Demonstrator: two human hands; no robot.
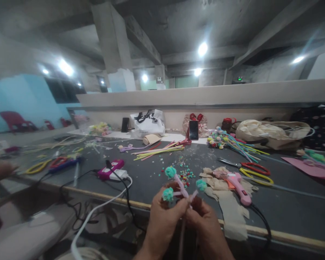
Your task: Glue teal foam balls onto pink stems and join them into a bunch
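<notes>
Both hands meet at the table's front edge around a pipe-cleaner flower stem, pale lilac with three branches. Each branch ends in a teal tuft; the upper flower head is the largest. My left hand pinches the stem where the branches join. Pressed against it, my right hand has its fingers closed on the same stem just below the joint. A pale length of stem hangs down between the hands, blurred. Beyond them small teal, red and white bits lie scattered. The fingertips of my right hand are partly hidden.
Right of my hands, a pink glue gun rests on stained cloth, with red-and-yellow scissors behind. Pipe cleaners and finished flower stems lie farther back. A purple power strip trails cables leftward. A co-worker's hand shows far left.
</notes>
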